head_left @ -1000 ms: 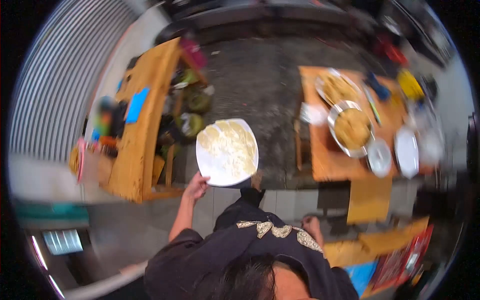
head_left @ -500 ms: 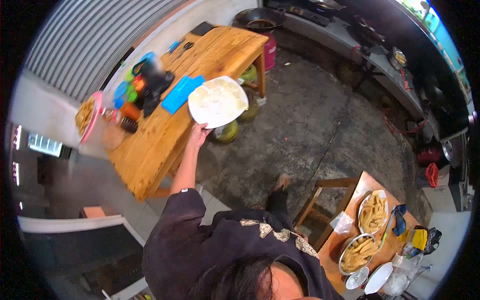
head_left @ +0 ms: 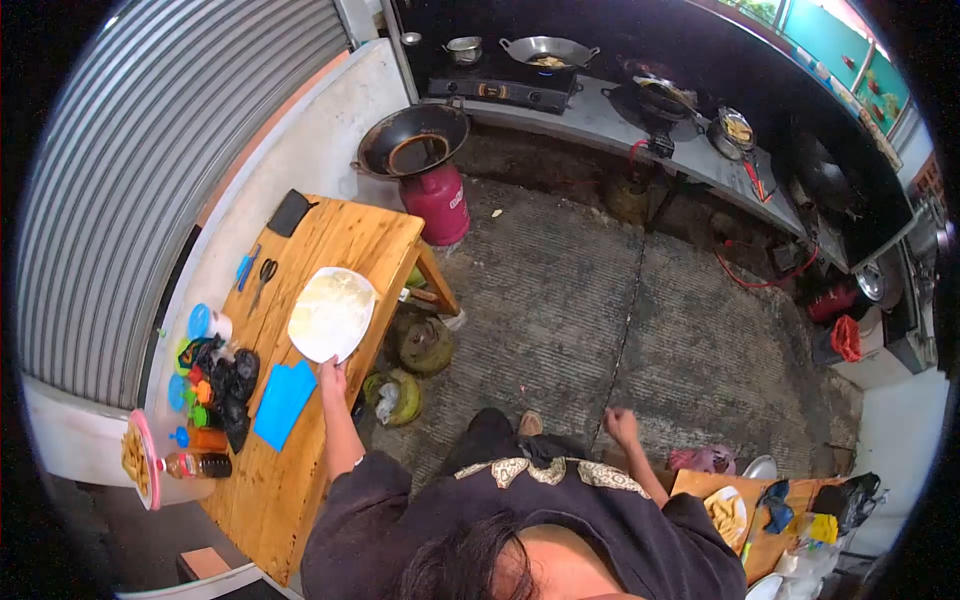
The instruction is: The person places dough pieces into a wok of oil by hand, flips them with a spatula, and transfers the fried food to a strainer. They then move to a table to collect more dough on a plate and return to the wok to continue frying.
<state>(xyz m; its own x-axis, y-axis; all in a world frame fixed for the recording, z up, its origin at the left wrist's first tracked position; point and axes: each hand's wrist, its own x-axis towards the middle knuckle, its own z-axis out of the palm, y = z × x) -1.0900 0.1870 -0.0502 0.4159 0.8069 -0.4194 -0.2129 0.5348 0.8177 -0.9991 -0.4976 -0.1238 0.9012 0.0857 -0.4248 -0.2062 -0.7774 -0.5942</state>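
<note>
My left hand grips the near rim of a white plate, fingers closed on its edge. Pale flour-like coating covers much of the plate, which overlaps the wooden table in this view. Just beside that hand lies a flat blue item. Out over the floor, my right hand is curled into a loose fist, and nothing shows in it.
Scissors, black bags and bottles stand along the wall side. Gas cylinders sit under the table edge. A large wok rests on a pink cylinder. Ahead is a stove; behind right, a plate of fried food.
My body has moved forward and my view has turned toward the stove counter. The plate has moved farther over the wooden table, still in my left hand. My right hand has come into view.
</note>
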